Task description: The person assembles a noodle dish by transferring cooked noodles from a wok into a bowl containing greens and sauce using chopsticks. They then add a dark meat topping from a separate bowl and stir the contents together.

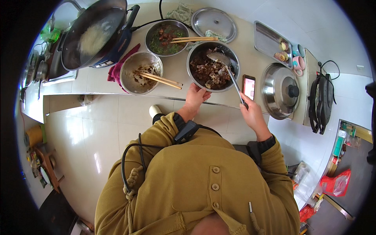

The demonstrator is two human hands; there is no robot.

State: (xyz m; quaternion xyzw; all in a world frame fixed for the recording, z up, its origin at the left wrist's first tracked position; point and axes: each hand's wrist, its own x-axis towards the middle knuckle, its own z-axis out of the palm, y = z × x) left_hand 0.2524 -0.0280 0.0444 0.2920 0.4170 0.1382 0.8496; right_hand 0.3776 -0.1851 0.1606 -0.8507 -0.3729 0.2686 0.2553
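My right hand is closed around the handle of a metal serving spoon, whose bowl rests in dark chopped food in a steel bowl. At that bowl's near rim, my left hand grips the edge. A second steel bowl to the left has brown residue inside and wooden chopsticks lying across its rim. Behind it stands a steel bowl of broth with green herbs and reddish pieces, another pair of chopsticks across its edge.
An electric wok with liquid and pale food stands at the far left, beside a dark red cloth. A steel lid lies at the back. Rightward are a phone, a domed lid, a metal tray and two mugs.
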